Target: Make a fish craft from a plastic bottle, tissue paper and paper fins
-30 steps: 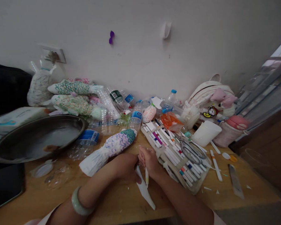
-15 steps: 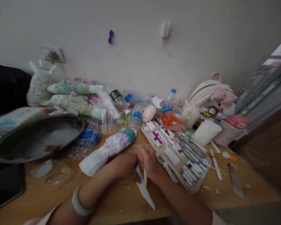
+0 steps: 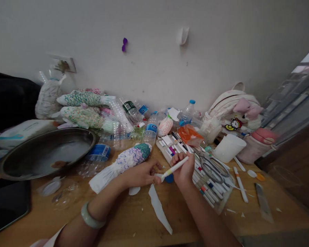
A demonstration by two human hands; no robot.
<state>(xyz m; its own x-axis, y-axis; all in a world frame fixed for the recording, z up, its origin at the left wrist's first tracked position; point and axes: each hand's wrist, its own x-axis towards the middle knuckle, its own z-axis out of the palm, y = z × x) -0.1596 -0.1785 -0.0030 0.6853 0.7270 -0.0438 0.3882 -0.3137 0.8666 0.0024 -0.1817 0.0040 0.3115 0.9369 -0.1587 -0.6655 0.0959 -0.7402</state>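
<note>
The wooden worktop (image 3: pixel 134 219) is crowded. At the far left, against the wall, lie several finished bottle fish (image 3: pixel 78 99) with scales already drawn in colour, and a dark round pan (image 3: pixel 45 152) sits in front of them. Nearer the middle lies one more decorated fish (image 3: pixel 123 163), its purple scales and green head apparently complete. To the right, an open marker case (image 3: pixel 195 171) holds many pens, with scissors (image 3: pixel 212 168) resting on it. A plain white cut strip (image 3: pixel 159 209) lies on the worktop just near of both hands, and it looks uncoloured.

The right hand (image 3: pixel 182 169) is closed around a white marker (image 3: pixel 173 168), held slantwise above the case's near edge. The left hand (image 3: pixel 141 173) pinches at the marker's lower end with its fingertips, seemingly at the cap. Judging by this, colouring the strip remains to be done.
</note>
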